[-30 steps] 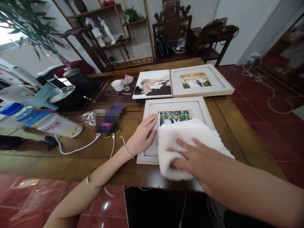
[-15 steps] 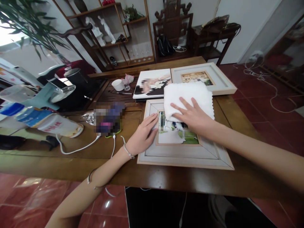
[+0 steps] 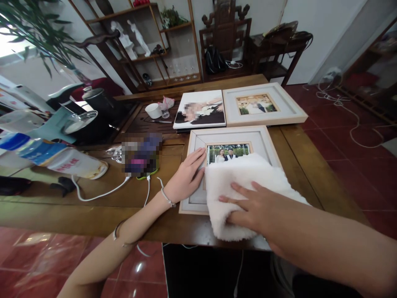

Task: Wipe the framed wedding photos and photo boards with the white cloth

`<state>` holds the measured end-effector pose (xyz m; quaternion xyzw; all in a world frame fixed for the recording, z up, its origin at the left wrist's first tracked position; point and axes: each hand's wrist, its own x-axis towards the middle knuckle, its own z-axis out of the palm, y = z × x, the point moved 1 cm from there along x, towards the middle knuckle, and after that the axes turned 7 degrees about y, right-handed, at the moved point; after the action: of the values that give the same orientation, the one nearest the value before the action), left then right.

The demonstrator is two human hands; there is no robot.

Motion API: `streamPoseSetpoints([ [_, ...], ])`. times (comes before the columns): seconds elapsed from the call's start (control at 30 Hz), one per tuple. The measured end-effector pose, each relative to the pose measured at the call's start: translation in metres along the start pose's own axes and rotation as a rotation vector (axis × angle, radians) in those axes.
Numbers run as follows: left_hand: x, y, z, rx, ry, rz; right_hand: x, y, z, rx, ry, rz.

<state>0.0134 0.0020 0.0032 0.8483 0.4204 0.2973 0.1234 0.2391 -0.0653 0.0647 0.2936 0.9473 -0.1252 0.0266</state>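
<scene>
A framed photo (image 3: 195, 142) with a pale wide border and light wood edging lies flat on the wooden table. My left hand (image 3: 189, 176) rests on its left side, fingers stretched out flat and open. My right hand (image 3: 248, 207) has hold of a fluffy white cloth (image 3: 217, 176) and presses it on the frame's lower part. The cloth is bunched around the lower fingers and hangs past the near edge of the frame. It hides the bottom of the photo; the top, with two people and greenery, shows.
Behind lie a white-edged photo panel (image 3: 198, 99) and another framed photo (image 3: 294, 108). To the left are a plastic bottle (image 3: 74, 161), a white cable (image 3: 105, 196), a white cup (image 3: 153, 110) and a dark pot (image 3: 96, 101). The table's front edge (image 3: 136, 225) is close by.
My right hand has drawn the white cloth from the frame's upper right down to its near edge, uncovering the top of the photo. My left hand has stayed in place.
</scene>
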Motion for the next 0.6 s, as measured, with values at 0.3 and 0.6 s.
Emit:
streamPoseSetpoints([
  [0.3, -0.001, -0.002, 0.001, 0.033, 0.010, 0.011, 0.015, 0.062, -0.004, -0.179, 0.240, 0.065],
  [0.6, 0.000, -0.003, 0.001, 0.014, 0.019, 0.016, 0.053, 0.084, 0.005, -0.391, 0.285, 0.165],
])
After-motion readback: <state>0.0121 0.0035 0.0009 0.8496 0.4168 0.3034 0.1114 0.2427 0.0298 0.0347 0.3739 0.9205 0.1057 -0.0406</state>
